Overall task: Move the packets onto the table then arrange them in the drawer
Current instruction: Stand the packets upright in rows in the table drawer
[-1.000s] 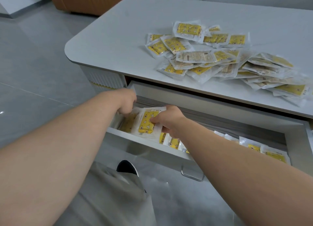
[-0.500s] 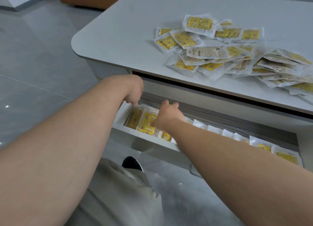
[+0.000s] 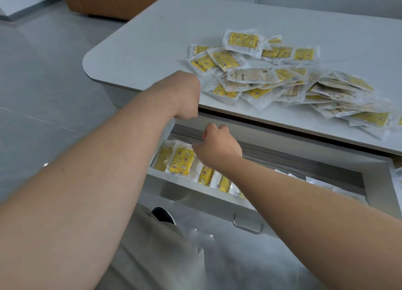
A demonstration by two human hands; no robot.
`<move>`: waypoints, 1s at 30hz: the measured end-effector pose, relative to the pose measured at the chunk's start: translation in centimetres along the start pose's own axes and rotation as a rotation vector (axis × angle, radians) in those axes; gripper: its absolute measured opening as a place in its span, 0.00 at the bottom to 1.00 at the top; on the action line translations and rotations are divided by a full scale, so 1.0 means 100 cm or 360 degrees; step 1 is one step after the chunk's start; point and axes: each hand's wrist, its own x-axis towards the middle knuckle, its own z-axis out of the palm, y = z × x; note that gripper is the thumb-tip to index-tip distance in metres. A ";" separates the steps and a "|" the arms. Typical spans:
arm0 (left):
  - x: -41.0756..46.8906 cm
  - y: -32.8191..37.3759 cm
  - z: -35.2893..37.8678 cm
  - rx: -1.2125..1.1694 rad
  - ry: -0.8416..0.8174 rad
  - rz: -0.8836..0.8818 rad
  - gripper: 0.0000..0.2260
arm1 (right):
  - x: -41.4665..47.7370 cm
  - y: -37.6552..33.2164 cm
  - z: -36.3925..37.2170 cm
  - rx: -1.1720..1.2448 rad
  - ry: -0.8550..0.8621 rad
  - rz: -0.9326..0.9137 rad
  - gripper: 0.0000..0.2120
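The rounded white table top [image 3: 152,39] looks smooth and matt, like laminate board; the heaped yellow-printed packets [image 3: 272,78] are clear plastic film, glossy and crinkled, catching light on the wrinkles; the open white drawer [image 3: 195,194] has the same smooth matt panels; the upright yellow packets [image 3: 181,161] inside it shine alike; the small bow handle [image 3: 248,230] looks like bright metal; the grey floor tiles [image 3: 32,94] are polished and reflective; the orange-brown cabinet [image 3: 130,0] shows wood grain; the beige trousers [image 3: 152,257] are matt cloth.
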 end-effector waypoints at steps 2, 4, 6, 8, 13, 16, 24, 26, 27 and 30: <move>0.003 0.008 0.000 -0.0183 0.0171 0.0020 0.03 | -0.008 0.010 -0.020 0.0059 0.0106 -0.0074 0.11; 0.006 0.019 0.001 -0.0361 0.0329 0.0051 0.02 | -0.016 0.022 -0.040 0.0084 0.0246 -0.0130 0.07; 0.013 0.030 0.005 -0.0480 0.0462 0.0071 0.02 | -0.021 0.035 -0.060 0.0081 0.0401 -0.0145 0.05; 0.020 0.042 0.011 -0.0501 0.0528 0.0084 0.07 | -0.022 0.049 -0.078 0.0069 0.0540 -0.0127 0.06; 0.030 0.062 0.018 -0.0502 0.0568 0.0043 0.15 | -0.008 0.072 -0.115 -0.0137 0.0799 -0.0110 0.13; 0.032 0.068 0.019 -0.0551 0.0536 0.0004 0.15 | 0.009 0.071 -0.125 -0.0352 0.0756 -0.0086 0.18; 0.043 0.072 0.012 -0.0774 0.0435 -0.0045 0.21 | 0.045 0.061 -0.143 -0.0523 0.0391 -0.0246 0.27; 0.044 0.071 0.011 -0.0931 0.0433 -0.0090 0.21 | 0.053 0.056 -0.141 -0.0566 0.0280 -0.0207 0.23; 0.045 0.070 0.011 -0.1014 0.0438 -0.0108 0.21 | 0.056 0.055 -0.139 -0.0597 0.0260 -0.0189 0.19; 0.043 0.067 0.010 -0.1185 0.0447 -0.0137 0.22 | 0.064 0.052 -0.134 -0.0709 0.0361 -0.0180 0.07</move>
